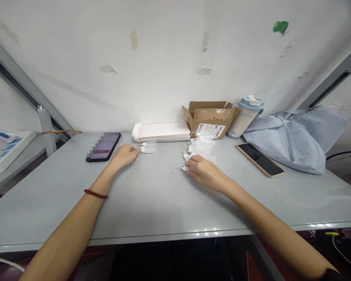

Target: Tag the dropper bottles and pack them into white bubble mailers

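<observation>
My left hand rests on the grey table, its fingers curled and pinched at the end of a small white tag with a thin string. My right hand lies further right, fingers bent over the near edge of a loose pile of white tags. One small white piece sits under its fingertips. A red bead bracelet is on my left wrist.
A dark phone lies left of my left hand, another phone at the right. At the back stand a stack of white trays, an open cardboard box and a lidded cup. A blue cloth bag fills the right side.
</observation>
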